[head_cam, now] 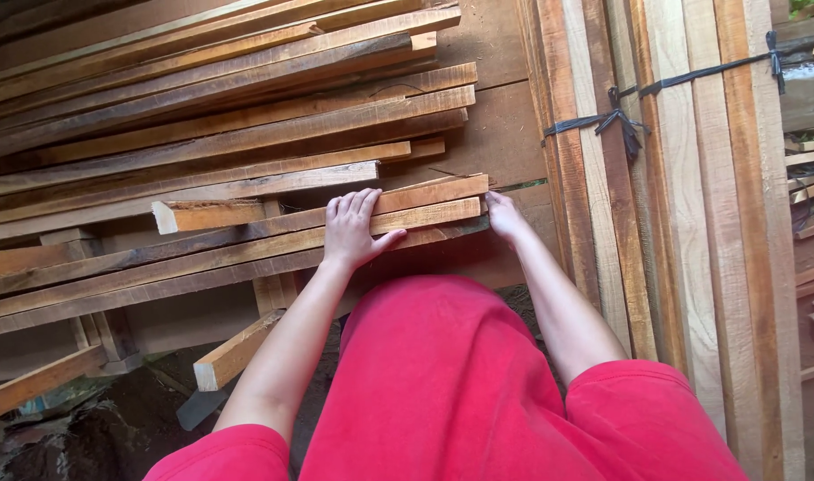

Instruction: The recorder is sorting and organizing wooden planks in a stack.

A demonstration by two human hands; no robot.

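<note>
Left hand flat, fingers spread, on plank; right hand grips plank end. Splinter, pinch risk: rough edges, loose stack.

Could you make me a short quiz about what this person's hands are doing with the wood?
1. True or false: the left hand lies flat on top of the long planks.
2. Where is the right hand? A) on the planks' cut ends B) on the strapped bundle C) in the lap
3. What ties the upright boards at the right together?

Key: 1 true. 2 A. 3 a black strap, knotted.
</note>
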